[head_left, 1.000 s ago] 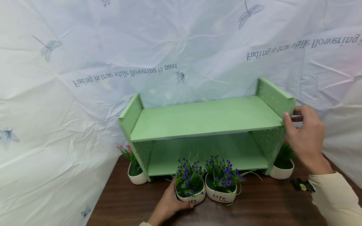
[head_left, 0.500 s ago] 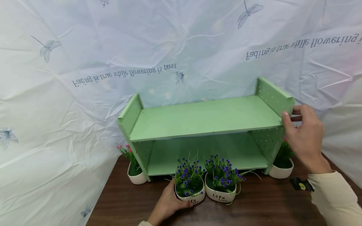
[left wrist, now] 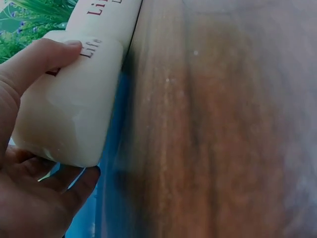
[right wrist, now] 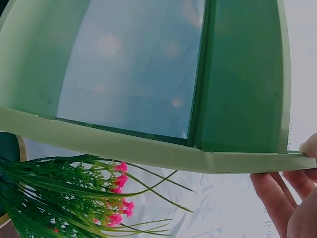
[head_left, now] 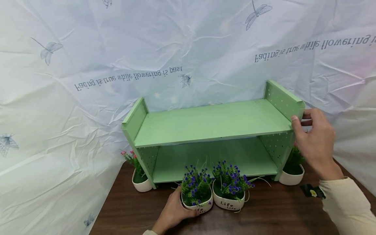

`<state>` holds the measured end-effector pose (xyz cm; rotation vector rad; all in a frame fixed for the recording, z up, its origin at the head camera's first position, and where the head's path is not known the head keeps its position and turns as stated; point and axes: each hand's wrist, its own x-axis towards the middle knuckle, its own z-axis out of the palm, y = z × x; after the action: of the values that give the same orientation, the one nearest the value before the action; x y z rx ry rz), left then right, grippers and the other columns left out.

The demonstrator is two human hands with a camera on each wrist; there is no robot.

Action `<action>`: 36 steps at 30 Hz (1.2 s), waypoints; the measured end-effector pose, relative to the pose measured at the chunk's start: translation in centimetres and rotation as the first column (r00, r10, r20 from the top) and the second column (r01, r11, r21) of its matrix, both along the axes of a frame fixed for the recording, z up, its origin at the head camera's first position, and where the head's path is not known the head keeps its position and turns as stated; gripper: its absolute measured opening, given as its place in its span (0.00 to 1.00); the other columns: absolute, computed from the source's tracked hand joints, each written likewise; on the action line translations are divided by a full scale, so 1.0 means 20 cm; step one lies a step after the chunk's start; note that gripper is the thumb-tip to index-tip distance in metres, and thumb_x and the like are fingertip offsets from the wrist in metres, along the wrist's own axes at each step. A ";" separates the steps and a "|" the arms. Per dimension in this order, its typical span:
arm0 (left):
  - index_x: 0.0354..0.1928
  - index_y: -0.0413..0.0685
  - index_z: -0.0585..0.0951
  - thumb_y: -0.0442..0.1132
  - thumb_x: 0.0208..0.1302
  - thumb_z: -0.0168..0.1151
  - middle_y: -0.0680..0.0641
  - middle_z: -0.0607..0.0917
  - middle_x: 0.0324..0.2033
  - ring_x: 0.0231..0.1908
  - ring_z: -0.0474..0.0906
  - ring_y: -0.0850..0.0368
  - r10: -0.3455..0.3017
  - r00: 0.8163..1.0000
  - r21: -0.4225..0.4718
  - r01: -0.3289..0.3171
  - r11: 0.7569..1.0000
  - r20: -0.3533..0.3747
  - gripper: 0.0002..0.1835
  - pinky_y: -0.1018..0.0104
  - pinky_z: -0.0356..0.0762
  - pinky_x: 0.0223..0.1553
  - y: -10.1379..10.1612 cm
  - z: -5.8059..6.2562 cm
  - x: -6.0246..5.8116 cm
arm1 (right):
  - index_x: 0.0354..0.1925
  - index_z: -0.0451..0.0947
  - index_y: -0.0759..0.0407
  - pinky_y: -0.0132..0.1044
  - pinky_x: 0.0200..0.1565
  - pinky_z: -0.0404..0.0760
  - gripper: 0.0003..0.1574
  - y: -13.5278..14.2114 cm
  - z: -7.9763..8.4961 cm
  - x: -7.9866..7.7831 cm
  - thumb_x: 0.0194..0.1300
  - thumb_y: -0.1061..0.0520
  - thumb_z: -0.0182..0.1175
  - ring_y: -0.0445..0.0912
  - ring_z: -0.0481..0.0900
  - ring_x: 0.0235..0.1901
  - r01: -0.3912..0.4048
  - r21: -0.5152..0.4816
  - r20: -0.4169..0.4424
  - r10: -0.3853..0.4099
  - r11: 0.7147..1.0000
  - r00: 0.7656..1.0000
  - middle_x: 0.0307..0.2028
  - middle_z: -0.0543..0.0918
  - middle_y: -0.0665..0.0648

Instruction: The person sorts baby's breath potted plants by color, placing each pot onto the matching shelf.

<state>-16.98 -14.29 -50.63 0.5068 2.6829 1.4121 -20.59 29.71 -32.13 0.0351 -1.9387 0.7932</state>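
A white flower pot (head_left: 202, 207) with purple flowers and "Life" lettering stands on the table in front of a green two-tier shelf (head_left: 211, 124). My left hand (head_left: 175, 209) grips this pot from its left side. In the left wrist view the thumb (left wrist: 59, 54) lies across the pot's lettered front, with the fingers at its other end. A matching purple flower pot (head_left: 229, 202) sits right beside it. My right hand (head_left: 317, 140) pinches the front edge of the shelf's right side panel, thumb inside and fingers outside, as the right wrist view also shows.
Pots with pink flowers stand at either side of the shelf, one flower pot (head_left: 143, 185) left and another flower pot (head_left: 291, 178) right. Dark brown wood covers the table (head_left: 129, 212). A printed white cloth (head_left: 73, 130) hangs behind and at the sides.
Both hands keep their holds, and the shelf and pots stay in place. The whole head view has shifted very slightly.
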 end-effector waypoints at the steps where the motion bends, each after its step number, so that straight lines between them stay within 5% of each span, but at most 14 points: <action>1: 0.76 0.49 0.69 0.55 0.45 0.87 0.49 0.83 0.62 0.60 0.82 0.49 0.001 1.000 0.009 -0.001 1.000 0.004 0.56 0.52 0.81 0.57 0.00 0.00 0.00 | 0.50 0.78 0.75 0.29 0.39 0.64 0.15 0.00 0.00 0.00 0.70 0.64 0.67 0.13 0.65 0.38 0.000 0.000 0.001 0.000 1.000 1.000 0.43 0.83 0.71; 17: 0.80 0.59 0.64 0.51 0.41 0.89 0.54 0.82 0.65 0.64 0.79 0.52 0.029 1.000 0.075 -0.028 0.997 -0.008 0.63 0.52 0.76 0.63 -0.05 0.15 0.04 | 0.50 0.78 0.75 0.30 0.38 0.64 0.16 0.01 0.00 0.02 0.71 0.63 0.66 0.14 0.65 0.38 0.005 -0.002 0.000 -0.005 1.000 1.000 0.43 0.83 0.71; 22: 0.81 0.49 0.64 0.55 0.39 0.88 0.45 0.79 0.67 0.67 0.74 0.43 0.130 0.991 -0.018 -0.130 0.991 0.029 0.65 0.41 0.75 0.63 -0.07 0.23 0.07 | 0.50 0.78 0.75 0.30 0.40 0.64 0.16 0.01 0.00 0.02 0.70 0.64 0.66 0.13 0.65 0.38 0.011 0.000 0.002 -0.011 1.000 1.000 0.44 0.83 0.72; 27: 0.74 0.45 0.71 0.58 0.36 0.88 0.42 0.80 0.63 0.65 0.73 0.40 0.206 0.978 -0.089 -0.202 0.975 0.037 0.61 0.39 0.75 0.61 -0.09 0.32 0.11 | 0.50 0.78 0.75 0.32 0.39 0.64 0.16 0.01 0.01 0.01 0.70 0.64 0.67 0.13 0.65 0.39 0.007 0.014 -0.007 -0.007 1.000 1.000 0.44 0.83 0.73; 36: 0.61 0.51 0.80 0.53 0.36 0.89 0.51 0.85 0.50 0.53 0.80 0.54 0.198 0.980 -0.014 -0.198 0.980 -0.003 0.46 0.53 0.80 0.51 -0.13 0.47 0.14 | 0.51 0.78 0.75 0.30 0.37 0.64 0.16 0.00 0.00 0.01 0.71 0.64 0.66 0.12 0.64 0.39 -0.004 0.038 -0.017 0.005 0.999 1.000 0.44 0.82 0.73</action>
<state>-14.16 -16.84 -41.24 0.2447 2.8094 1.4366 -20.36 29.70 -32.07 0.0694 -1.9379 0.7565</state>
